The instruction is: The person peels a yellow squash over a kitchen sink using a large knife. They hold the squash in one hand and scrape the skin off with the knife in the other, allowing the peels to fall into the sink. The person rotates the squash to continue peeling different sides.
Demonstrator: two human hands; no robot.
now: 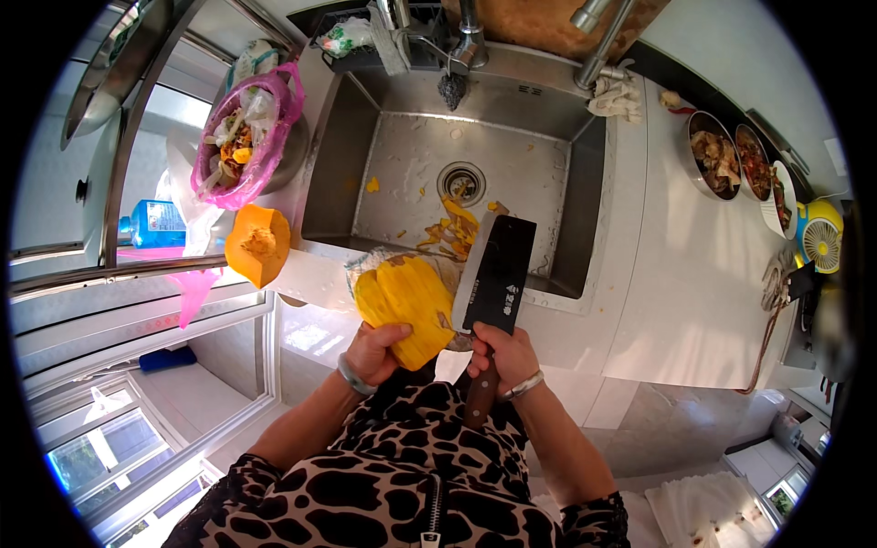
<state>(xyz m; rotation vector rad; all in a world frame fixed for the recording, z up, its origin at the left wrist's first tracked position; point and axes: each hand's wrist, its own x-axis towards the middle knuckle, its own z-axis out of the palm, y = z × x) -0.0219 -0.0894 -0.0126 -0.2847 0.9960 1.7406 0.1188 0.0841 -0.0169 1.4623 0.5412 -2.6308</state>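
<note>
My left hand grips a large piece of pumpkin, mostly peeled to yellow flesh with a few brown patches of skin. In my right hand is a cleaver with a dark, broad blade and a riveted wooden handle. Its pale cutting edge faces the pumpkin, close to its right side. Both are held over the front rim of a steel sink. Peelings lie on the sink floor near the drain. Behind the pumpkin, a cloth shows partly.
Left of the sink, a second pumpkin piece sits near a scrap container lined with a pink bag. The faucet rises at the back. On the right counter are metal bowls of food, a white dish and a small yellow fan.
</note>
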